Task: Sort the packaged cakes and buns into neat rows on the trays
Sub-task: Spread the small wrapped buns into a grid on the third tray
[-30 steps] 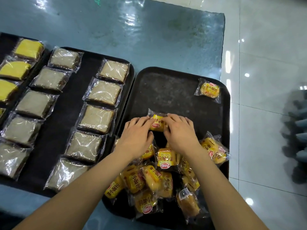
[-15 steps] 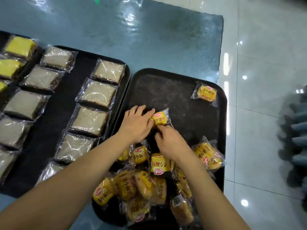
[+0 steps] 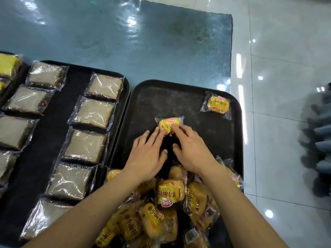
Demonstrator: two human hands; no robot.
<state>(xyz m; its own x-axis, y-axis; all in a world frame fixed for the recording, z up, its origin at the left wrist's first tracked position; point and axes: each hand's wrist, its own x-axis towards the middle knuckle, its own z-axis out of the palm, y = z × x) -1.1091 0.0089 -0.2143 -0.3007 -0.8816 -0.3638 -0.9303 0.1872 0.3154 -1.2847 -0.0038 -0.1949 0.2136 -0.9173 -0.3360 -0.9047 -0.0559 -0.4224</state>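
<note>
A small yellow packaged bun [image 3: 169, 124] lies in the middle of the right black tray [image 3: 182, 97]. My left hand [image 3: 147, 156] and my right hand [image 3: 192, 151] lie flat side by side behind it, their straight fingertips touching its near edge. Another yellow bun [image 3: 217, 104] sits alone at the tray's far right corner. A loose pile of yellow buns [image 3: 168, 210] fills the tray's near end under my forearms. The left black tray [image 3: 78, 72] holds two rows of brown packaged cakes [image 3: 94, 113].
Yellow packaged cakes [image 3: 7, 64] show at the far left edge on a third tray. The trays sit on a glossy blue-green table [image 3: 125, 42]. Its right edge drops to white floor tiles [image 3: 286, 68]. A blurred grey-blue object [image 3: 322, 131] stands at the right.
The bun has moved farther up the tray, from near the pile to its middle. Both hands followed it and now lie flatter, fingertips on its near edge instead of pinching it.
</note>
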